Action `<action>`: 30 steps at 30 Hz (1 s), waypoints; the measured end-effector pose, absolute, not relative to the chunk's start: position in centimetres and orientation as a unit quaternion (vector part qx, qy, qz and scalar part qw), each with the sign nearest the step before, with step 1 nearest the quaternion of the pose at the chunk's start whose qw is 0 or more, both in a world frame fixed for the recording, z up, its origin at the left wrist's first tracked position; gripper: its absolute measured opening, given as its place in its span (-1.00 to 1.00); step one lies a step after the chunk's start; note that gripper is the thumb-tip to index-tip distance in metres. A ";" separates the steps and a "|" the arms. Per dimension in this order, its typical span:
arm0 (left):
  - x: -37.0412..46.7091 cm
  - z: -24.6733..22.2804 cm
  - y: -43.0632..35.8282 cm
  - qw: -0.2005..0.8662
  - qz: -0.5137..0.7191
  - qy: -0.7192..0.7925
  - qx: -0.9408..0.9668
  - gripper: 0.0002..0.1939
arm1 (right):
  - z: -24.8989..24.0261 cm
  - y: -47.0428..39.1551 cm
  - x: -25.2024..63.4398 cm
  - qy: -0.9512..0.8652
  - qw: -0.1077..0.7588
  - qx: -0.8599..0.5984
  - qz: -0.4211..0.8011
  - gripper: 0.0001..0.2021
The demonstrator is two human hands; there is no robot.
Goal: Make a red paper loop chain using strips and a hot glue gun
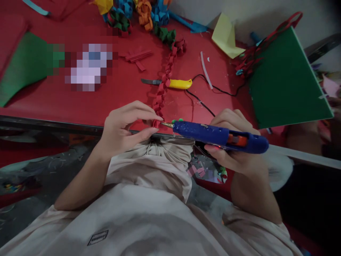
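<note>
A blue glue gun [202, 131] lies level across the front edge of the red table, its metal tip pointing left. My right hand [234, 142] is wrapped round its body, and a pale glue stick [301, 153] sticks out of its back. With thumb and fingertips my left hand [130, 126] pinches the near end of a red paper chain [160, 96]. The gun's tip meets the red paper right at those fingertips. From there the chain runs away up the table, passing over a yellow-handled cutter [181, 84], and joins green links [165, 35].
Red paper strips [138, 57] lie behind my left hand. Orange, blue and green chains [144, 14] are heaped at the back. A black cord [226, 93] crosses the table to the right, near a loose glue stick [206, 69] and a large green board [287, 81].
</note>
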State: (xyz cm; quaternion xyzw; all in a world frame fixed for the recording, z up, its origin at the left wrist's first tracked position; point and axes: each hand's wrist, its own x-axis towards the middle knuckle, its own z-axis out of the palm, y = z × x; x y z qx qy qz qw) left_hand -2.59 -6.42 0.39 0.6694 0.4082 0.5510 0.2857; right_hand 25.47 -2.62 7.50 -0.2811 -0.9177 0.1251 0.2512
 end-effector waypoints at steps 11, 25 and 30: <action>-2.4 0.3 -6.4 0.279 0.536 0.423 0.675 -0.82 | 7.3 -2.7 25.8 -0.918 0.246 -0.287 0.119 -0.67; -2.7 0.2 -6.2 0.233 0.529 0.420 0.700 -0.80 | 7.5 -2.7 25.8 -0.914 0.261 -0.289 0.113 -0.68; -2.4 0.8 -6.3 0.218 0.528 0.408 0.712 -0.80 | 7.8 -3.0 25.9 -0.917 0.257 -0.290 0.097 -0.71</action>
